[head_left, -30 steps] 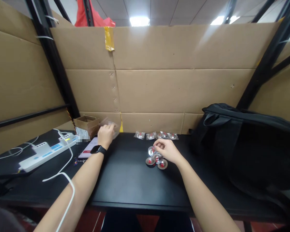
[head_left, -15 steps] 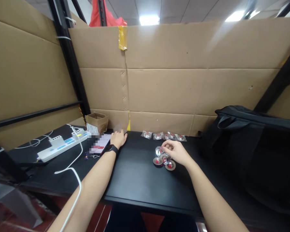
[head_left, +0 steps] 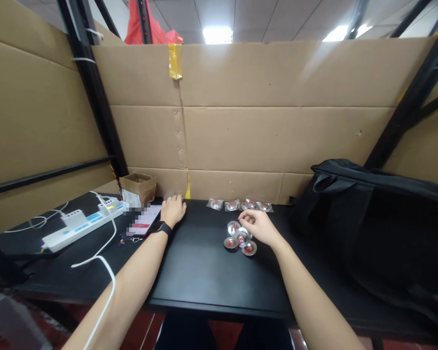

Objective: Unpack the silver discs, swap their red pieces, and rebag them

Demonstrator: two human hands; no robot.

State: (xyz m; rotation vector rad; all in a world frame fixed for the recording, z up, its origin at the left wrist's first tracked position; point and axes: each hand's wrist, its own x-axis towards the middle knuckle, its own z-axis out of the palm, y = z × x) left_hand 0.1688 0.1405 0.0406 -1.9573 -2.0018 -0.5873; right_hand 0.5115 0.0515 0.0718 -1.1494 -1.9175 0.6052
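Note:
My right hand (head_left: 258, 225) hovers over the back right of a small pile of shiny metal discs with red centres (head_left: 243, 237). Thumb and fingers are drawn together by the rearmost disc (head_left: 234, 227); what they pinch, if anything, is hidden. My left hand (head_left: 173, 211), with a dark watch (head_left: 164, 226) on its wrist, rests palm down at the back left, fingers stretched out. Beside it lies a phone (head_left: 146, 221). Behind the pile, several similar discs in clear plastic wrappers (head_left: 232, 205) form a row along the cardboard wall.
A small open cardboard box (head_left: 140, 187) stands behind the phone. Further left lies a white power strip (head_left: 83, 226), its white cable (head_left: 111, 272) crossing near my left forearm. A large black bag (head_left: 372, 233) fills the right side. A cardboard wall (head_left: 241, 136) closes off the back.
The whole scene has shifted slightly left as the camera turned. My hands, the disc pile and the wrapped row keep nearly the same places relative to one another.

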